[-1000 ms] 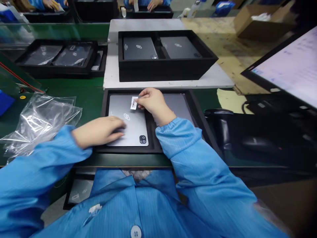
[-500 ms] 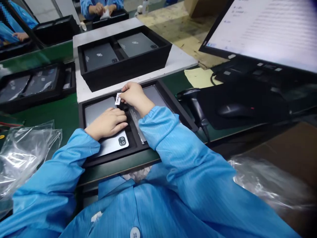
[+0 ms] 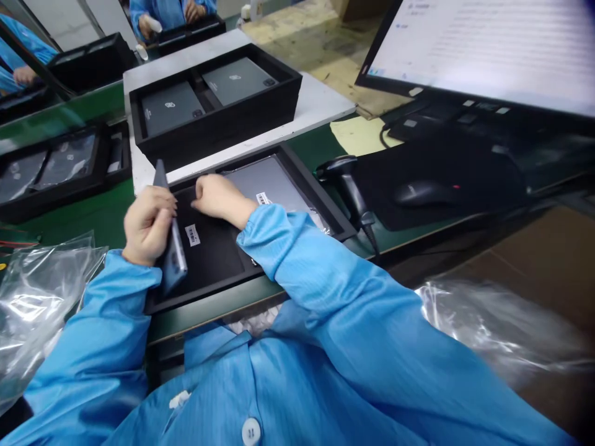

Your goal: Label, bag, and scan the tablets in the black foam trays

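My left hand (image 3: pixel 149 226) is closed around the edge of a tablet (image 3: pixel 175 260), which stands tilted on its side over the left compartment of a black tray (image 3: pixel 218 277). On the dark floor of that compartment lies a white barcode label (image 3: pixel 192 235). Over the divider and the back of the tray, my right hand (image 3: pixel 218 197) is curled, its fingertips bent down; whatever they may hold is hidden. A second grey tablet (image 3: pixel 267 176) lies in the right compartment, partly covered by my right wrist, with another barcode label (image 3: pixel 263 198) on it.
Behind, a deep black box (image 3: pixel 218 127) holds two tablets on a white board. To the right are a barcode scanner (image 3: pixel 351 186), a mouse (image 3: pixel 423 193) and a monitor (image 3: pixel 483 56). Clear plastic bags (image 3: pixel 41 297) lie at left. Co-workers' hands (image 3: pixel 193 11) work beyond.
My left hand has lifted the tablet from the left compartment and tipped it onto its edge. My right hand has moved slightly left and down; the label it pinched no longer shows in its fingers.
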Demonstrator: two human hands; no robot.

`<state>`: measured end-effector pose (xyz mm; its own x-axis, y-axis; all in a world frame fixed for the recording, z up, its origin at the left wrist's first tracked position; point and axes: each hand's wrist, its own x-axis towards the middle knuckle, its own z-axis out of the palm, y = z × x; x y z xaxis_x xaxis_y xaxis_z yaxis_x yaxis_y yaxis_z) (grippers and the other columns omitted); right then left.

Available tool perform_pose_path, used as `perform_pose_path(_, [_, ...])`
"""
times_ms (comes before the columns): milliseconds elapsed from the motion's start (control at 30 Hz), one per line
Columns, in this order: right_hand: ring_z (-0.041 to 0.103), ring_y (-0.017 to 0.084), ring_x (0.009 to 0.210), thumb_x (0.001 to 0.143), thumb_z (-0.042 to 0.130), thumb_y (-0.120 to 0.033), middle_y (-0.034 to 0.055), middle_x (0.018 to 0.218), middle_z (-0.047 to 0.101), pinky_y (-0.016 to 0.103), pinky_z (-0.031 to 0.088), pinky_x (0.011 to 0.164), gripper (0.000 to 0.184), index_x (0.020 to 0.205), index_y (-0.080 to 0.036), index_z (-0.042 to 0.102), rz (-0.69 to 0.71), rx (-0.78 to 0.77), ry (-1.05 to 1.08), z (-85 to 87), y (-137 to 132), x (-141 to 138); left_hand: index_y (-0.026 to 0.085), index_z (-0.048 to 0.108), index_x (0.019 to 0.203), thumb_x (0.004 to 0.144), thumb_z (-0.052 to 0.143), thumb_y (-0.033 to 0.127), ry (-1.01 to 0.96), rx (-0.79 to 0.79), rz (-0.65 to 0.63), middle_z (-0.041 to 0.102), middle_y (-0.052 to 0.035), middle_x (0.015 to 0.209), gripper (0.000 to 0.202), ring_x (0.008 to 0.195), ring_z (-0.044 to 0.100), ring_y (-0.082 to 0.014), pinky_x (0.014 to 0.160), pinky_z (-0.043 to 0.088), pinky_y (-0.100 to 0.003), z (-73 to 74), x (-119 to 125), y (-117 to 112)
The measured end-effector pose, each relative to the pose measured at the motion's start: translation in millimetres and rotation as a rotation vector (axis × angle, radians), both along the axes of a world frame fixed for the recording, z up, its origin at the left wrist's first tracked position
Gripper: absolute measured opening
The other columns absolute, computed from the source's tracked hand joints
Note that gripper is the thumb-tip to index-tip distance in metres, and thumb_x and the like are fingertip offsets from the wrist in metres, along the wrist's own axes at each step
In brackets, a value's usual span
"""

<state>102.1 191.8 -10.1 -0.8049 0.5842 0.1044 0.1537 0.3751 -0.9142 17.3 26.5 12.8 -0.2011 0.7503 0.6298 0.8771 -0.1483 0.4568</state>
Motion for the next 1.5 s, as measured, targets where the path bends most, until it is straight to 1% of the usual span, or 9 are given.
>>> perform_pose_path(167, [0.062,0.013,0.081,0.097,0.065,-0.025,-0.0027,0.075,0.054,0.022,0.050,0.077,0.014,0.085,-0.020,0.058,-0.339,0.022,0.278,17.3,38,29,0.018,0.067,0.102,0.098,0.051,0.047,0.205,-0.648,-0.255,0.069,-0.0170,0.120,0.034,0.113,0.063,-0.0306,0.106,0.050,-0.050,-24.9,0,19])
perform_pose_path(333, [0.056,0.010,0.065,0.098,0.064,-0.043,-0.0044,0.072,0.049,0.018,0.043,0.059,0.026,0.089,-0.023,0.051,-0.454,-0.127,0.422,8.4,62,110,0.017,0.064,0.109,0.102,0.048,0.040,0.269,-0.568,-0.225,0.067,-0.0180,0.124,0.029,0.119,0.062,-0.0295,0.108,0.049,-0.048,-26.0,22,20])
perform_pose_path(467, [0.045,0.009,0.052,0.090,0.071,-0.047,-0.0070,0.064,0.045,0.019,0.035,0.049,0.035,0.081,-0.025,0.046,-0.543,-0.172,0.453,-1.1,74,165,0.017,0.064,0.114,0.101,0.053,0.035,0.324,-0.652,-0.169,0.067,-0.0148,0.117,0.025,0.112,0.065,-0.0291,0.100,0.053,-0.043,-17.6,86,55])
perform_pose_path(600, [0.042,0.008,0.049,0.084,0.074,-0.047,-0.0081,0.059,0.046,0.020,0.033,0.047,0.036,0.076,-0.024,0.046,-0.531,-0.205,0.427,1.6,69,184,0.012,0.059,0.123,0.093,0.071,0.048,0.361,-0.837,-0.076,0.063,-0.0181,0.127,0.048,0.114,0.067,-0.0340,0.095,0.054,-0.043,-19.7,151,109])
perform_pose_path(733, [0.045,0.009,0.049,0.077,0.077,-0.052,-0.0079,0.056,0.050,0.021,0.037,0.048,0.038,0.075,-0.023,0.051,-0.445,-0.202,0.395,1.1,59,192,0.013,0.057,0.125,0.090,0.072,0.055,0.341,-0.842,0.001,0.064,-0.0193,0.126,0.057,0.113,0.068,-0.0357,0.092,0.055,-0.042,-23.4,172,137])
perform_pose_path(867, [0.046,0.009,0.048,0.073,0.081,-0.050,-0.0081,0.054,0.051,0.021,0.036,0.048,0.039,0.071,-0.023,0.053,-0.434,-0.203,0.344,-3.4,64,198,0.014,0.060,0.117,0.094,0.067,0.050,0.342,-0.840,-0.060,0.068,-0.0193,0.118,0.043,0.111,0.070,-0.0357,0.091,0.055,-0.042,-22.6,166,136])
perform_pose_path(1100, [0.047,0.005,0.047,0.085,0.068,-0.017,-0.0094,0.053,0.052,0.016,0.036,0.048,0.021,0.071,-0.020,0.054,-0.512,-0.280,0.322,-11.1,84,180,0.014,0.057,0.118,0.098,0.055,0.027,0.242,-0.837,-0.003,0.073,-0.0180,0.105,0.024,0.105,0.072,-0.0315,0.088,0.053,-0.038,-23.2,153,126])
perform_pose_path(1333, [0.065,0.011,0.052,0.091,0.073,-0.015,-0.0004,0.065,0.068,0.018,0.045,0.045,0.021,0.076,-0.018,0.058,-0.292,-0.164,-0.058,-23.5,91,148,0.015,0.037,0.135,0.089,0.059,0.025,-0.356,-0.550,0.223,0.072,-0.0063,0.087,0.052,0.075,0.069,-0.0243,0.071,0.050,-0.033,-28.5,79,84])
perform_pose_path(1500, [0.066,0.013,0.050,0.086,0.081,-0.021,0.0004,0.059,0.068,0.018,0.046,0.043,0.026,0.078,-0.020,0.057,-0.210,-0.155,-0.177,-33.0,78,118,0.019,0.039,0.120,0.083,0.062,0.032,-0.451,-0.412,0.228,0.066,-0.0010,0.079,0.046,0.067,0.065,-0.0214,0.064,0.047,-0.031,-38.7,56,55])
